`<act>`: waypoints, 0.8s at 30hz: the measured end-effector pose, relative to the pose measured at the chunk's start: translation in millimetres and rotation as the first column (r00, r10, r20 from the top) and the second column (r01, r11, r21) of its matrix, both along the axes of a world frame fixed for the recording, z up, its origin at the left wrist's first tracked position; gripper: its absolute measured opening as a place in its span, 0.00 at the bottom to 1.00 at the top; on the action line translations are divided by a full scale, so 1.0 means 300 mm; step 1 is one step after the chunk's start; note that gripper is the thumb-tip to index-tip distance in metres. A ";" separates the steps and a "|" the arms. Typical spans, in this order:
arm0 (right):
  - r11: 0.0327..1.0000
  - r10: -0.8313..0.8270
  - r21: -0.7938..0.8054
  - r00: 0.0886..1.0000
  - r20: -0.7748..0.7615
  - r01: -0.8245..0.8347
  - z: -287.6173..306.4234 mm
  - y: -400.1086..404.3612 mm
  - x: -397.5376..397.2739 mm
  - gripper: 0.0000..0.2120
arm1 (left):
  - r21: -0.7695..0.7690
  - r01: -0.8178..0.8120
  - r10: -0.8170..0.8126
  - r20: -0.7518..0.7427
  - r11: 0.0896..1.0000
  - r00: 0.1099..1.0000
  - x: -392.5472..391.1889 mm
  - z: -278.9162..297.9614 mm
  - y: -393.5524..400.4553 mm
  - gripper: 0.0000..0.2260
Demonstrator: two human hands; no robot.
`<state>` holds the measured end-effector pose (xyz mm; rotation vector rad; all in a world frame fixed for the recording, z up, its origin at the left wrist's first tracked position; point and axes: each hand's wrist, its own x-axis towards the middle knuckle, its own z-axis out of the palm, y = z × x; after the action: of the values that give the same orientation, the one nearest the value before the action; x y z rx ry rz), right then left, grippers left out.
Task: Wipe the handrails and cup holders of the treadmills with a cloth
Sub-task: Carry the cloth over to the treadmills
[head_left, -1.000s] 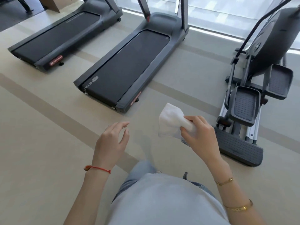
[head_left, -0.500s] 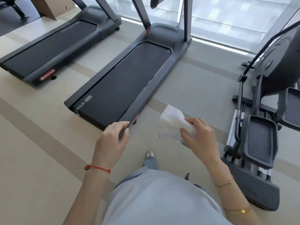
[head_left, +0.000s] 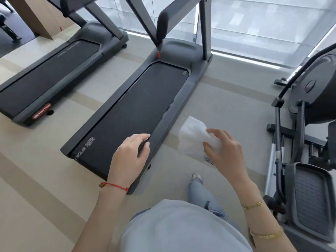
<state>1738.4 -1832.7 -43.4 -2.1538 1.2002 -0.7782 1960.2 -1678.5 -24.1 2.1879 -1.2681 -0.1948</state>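
Two treadmills are in view: the nearer treadmill lies ahead of and beneath the left hand, and a second treadmill stands well apart to the left of it. No wiping is under way; the step in hand is judged to be the approach, with the person's foot set on the floor beside the nearer deck. Only one padded handrail end is seen, far ahead of both hands and high in the view. No cup holder is visible.

The cloth, white and partly crumpled, is held in the right hand. It is pinched between thumb and fingers at its right edge, the rest standing free to the left and upward, clear of any surface. The left hand holds nothing; its fingers are loosely curled and slightly parted, poised over the rear of the belt. Contact with the deck cannot be told.

The next move is judged to call for stepping forward and raising the cloth to the handrail. An elliptical trainer stands close on the right and could be knocked.
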 end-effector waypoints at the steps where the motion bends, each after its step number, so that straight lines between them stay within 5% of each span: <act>1: 1.000 -0.001 0.006 1.000 -0.002 0.001 -0.003 -0.062 0.014 0.16 | 0.003 0.003 -0.003 0.000 1.000 1.000 0.015 -0.003 -0.064 0.11; 13: 0.989 0.145 -0.029 0.989 -0.005 -0.145 0.066 -0.942 0.194 0.17 | -0.065 -0.086 0.084 -0.020 0.994 0.996 0.106 0.025 -0.896 0.11; 24: 0.941 0.326 -0.103 0.945 0.035 -0.321 0.141 -1.508 0.470 0.18 | -0.075 -0.243 0.244 -0.007 0.967 0.970 0.286 0.068 -1.337 0.11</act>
<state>1879.4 -2285.2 -1.2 -2.3143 0.7652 -0.7520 2045.9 -2079.5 -3.6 2.2541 -0.9791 -0.0446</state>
